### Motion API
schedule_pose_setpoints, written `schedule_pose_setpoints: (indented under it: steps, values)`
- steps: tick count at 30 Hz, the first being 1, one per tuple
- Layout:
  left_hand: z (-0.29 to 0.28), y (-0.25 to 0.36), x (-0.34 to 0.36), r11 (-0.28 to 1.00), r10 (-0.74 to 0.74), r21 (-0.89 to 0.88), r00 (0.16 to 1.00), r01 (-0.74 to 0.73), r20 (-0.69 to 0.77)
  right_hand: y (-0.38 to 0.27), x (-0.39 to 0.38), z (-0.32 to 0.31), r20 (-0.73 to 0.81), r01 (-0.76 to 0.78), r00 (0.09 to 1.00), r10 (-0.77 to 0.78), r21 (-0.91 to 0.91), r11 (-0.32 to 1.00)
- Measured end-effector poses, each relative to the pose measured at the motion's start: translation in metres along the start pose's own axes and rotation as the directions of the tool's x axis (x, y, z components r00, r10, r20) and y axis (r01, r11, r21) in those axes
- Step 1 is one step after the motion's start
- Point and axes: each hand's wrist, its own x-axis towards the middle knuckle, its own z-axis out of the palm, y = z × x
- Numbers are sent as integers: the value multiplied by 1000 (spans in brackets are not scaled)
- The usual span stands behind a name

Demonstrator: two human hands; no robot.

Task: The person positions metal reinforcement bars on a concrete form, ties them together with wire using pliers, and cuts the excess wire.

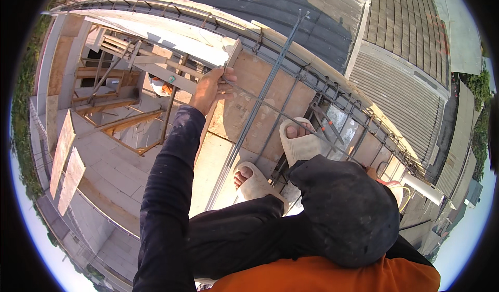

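My left hand (214, 88) grips a thin steel rod (265, 104) near its upper end, fingers curled round it, at the inner edge of the plywood deck (249, 73). The rod slants down to the right across other bars. At its lower end my right hand (372, 173) is mostly hidden behind my raised dark knee (345, 211); its grip cannot be made out. Long straight bars (270, 84) cross the deck lengthwise. A tool with orange-tipped handles (325, 121) lies over the reinforcement beside my right foot. My feet, in dusty pale footwear (301, 146), rest among the bars.
A rebar cage (358, 112) runs along the deck's outer edge, with rooftops (405, 27) beyond and below. To the left is a drop to timber props (130, 120) and a lower level. A white pipe (423, 190) and yellow cord (405, 198) are at right.
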Motion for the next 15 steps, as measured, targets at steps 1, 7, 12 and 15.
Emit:
schedule_pose_setpoints:
  steps: [1, 7, 12, 15]
  values:
    - [3, 6, -1, 998, 35, 48, 999, -34, -11, 8, 2, 2, -7, -1, 1000, 1, 9, 1000]
    - [-52, -53, 33, 976, 108, 192, 994, -106, 4, -18, 10, 32, -137, 144, 981, -137, 44, 989]
    - [-17, -39, 43, 932, 93, 355, 995, -77, -27, -4, -17, 28, -219, 124, 971, -90, 146, 982]
    - [-11, -32, 38, 932, 89, 356, 996, -74, -24, -6, -21, 33, -231, 92, 972, -41, 212, 973]
